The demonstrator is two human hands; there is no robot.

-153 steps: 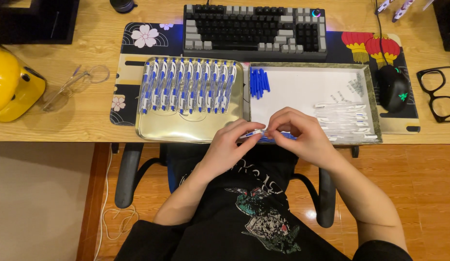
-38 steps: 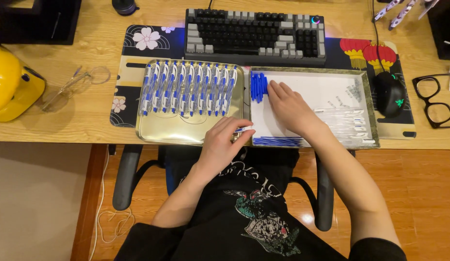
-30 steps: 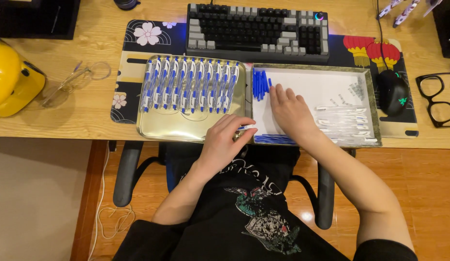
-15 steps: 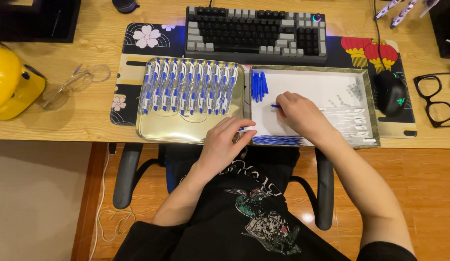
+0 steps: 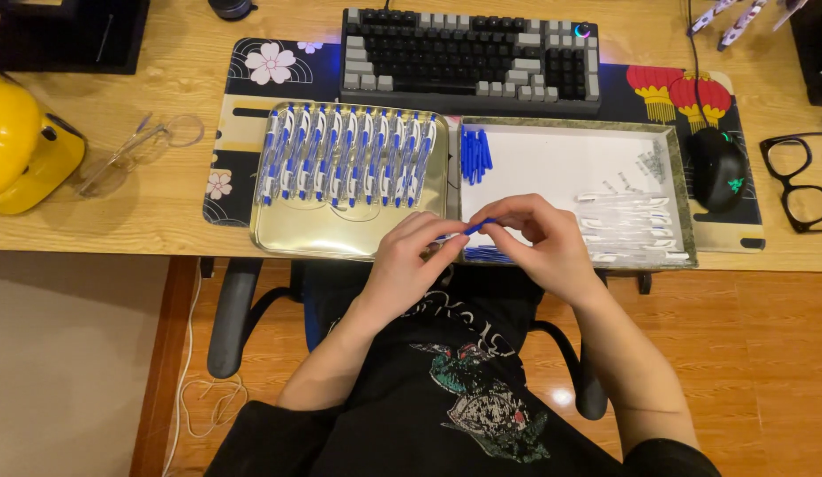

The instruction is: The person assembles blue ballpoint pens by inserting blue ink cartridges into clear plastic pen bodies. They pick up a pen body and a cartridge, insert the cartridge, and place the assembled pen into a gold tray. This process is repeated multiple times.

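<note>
No packages, labels or signs on your worktop [image 5: 164,212]. Possible screen gear only: a flat black slab [image 5: 71,35] at the far left corner, cut by the frame edge, face dark. Another black edge [image 5: 813,44] at the far right corner, mostly out of frame; you can't tell whether either is a screen.

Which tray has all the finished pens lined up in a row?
The gold tray on the left. Its blue-and-white pens lie side by side, while the white tray holds only loose parts.
</note>
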